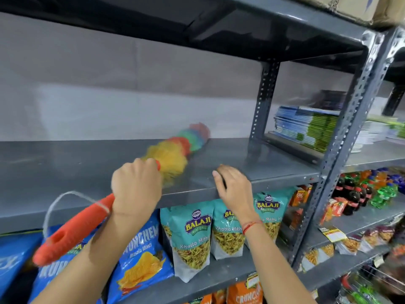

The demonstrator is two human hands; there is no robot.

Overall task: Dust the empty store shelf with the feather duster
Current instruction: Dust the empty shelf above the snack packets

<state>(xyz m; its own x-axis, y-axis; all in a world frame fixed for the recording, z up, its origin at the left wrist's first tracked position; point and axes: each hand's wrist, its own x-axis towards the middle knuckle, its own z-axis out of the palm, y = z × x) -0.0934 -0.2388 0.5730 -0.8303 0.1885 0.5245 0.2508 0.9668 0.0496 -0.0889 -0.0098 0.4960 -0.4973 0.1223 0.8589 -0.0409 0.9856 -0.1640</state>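
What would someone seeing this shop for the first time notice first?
Probably the rainbow-coloured fluffy feather duster with its orange ribbed handle, gripped by the left hand and lying across the bare grey metal shelf at centre. The right hand rests on that shelf's front edge. Just below stand teal Balaji snack pouches beside blue chip bags.

open grey shelf, blocked only at its right end and front edge

the shelf (65, 163) lies bare from the left edge to the perforated upright (264, 99), with tall open room under the board above (241, 20); the feather duster (175, 154) lies across the middle of it, head blurred; the left hand (137, 187) and right hand (233, 185) occupy the front lip; stacked books (306, 126) fill the next bay beyond the upright
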